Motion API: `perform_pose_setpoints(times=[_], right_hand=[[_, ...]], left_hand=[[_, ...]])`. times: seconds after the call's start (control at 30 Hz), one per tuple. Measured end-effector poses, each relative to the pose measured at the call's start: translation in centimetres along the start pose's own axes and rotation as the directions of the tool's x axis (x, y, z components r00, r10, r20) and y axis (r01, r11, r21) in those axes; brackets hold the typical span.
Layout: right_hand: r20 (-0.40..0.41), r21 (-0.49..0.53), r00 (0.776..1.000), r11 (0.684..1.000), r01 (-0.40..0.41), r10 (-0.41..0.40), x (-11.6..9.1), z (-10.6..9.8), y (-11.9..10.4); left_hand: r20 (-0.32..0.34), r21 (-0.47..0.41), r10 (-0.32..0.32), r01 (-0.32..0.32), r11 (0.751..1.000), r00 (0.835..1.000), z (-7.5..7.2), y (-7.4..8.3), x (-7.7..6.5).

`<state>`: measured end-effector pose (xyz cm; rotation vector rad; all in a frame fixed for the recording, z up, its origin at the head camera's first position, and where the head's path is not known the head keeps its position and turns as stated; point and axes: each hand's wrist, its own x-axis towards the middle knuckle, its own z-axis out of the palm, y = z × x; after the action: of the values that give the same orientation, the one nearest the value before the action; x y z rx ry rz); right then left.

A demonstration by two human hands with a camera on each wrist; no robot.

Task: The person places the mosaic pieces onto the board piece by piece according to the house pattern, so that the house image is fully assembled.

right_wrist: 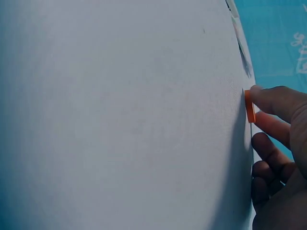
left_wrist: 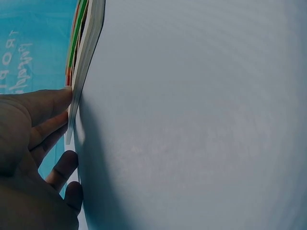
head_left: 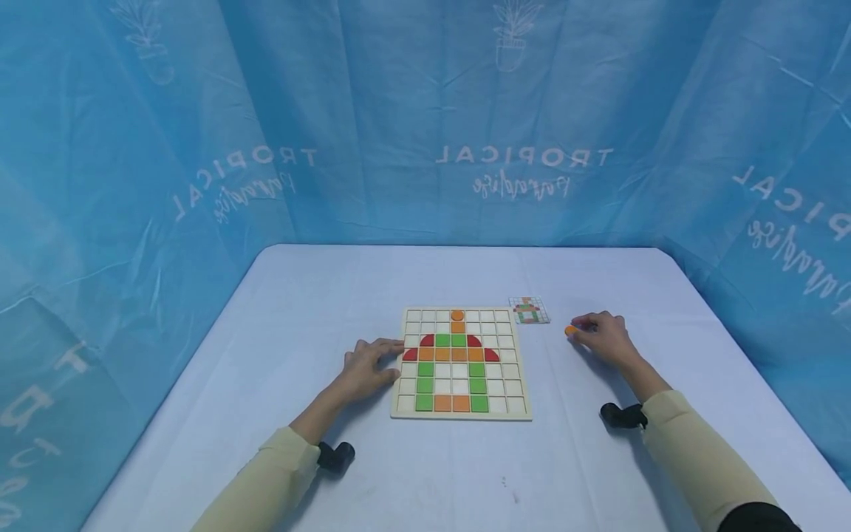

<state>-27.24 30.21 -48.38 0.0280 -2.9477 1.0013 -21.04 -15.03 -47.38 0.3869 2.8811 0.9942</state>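
Note:
A square pattern board (head_left: 442, 372) with a pale grid lies flat on the white table. Green, orange and red tiles fill some squares, with a round orange tile (head_left: 457, 315) at its top. My left hand (head_left: 364, 369) is at the board's left edge, thumb and fingers touching it with nothing pinched. In the left wrist view the thumb (left_wrist: 53, 103) meets the board's rim. Off to the board's right, my right hand (head_left: 606, 338) pinches a small orange tile (right_wrist: 250, 106) between thumb and index finger, close to the tabletop. Its exact outline is partly hidden.
A small pattern card (head_left: 530, 310) showing a similar coloured figure lies just beyond the board's upper right corner. The white tablecloth (head_left: 465, 480) spreads around the board. Blue printed curtains (head_left: 412, 96) hang behind the table and at both sides.

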Motion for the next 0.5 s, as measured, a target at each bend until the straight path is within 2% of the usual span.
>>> perform_pose_setpoints(times=[0.5], right_hand=[[-0.03,-0.02,0.999,0.999,0.04,-0.041,-0.05,0.32,0.71]], left_hand=[[0.001,0.0,-0.004,0.004,1.0,1.0,0.08,0.04,0.05]])
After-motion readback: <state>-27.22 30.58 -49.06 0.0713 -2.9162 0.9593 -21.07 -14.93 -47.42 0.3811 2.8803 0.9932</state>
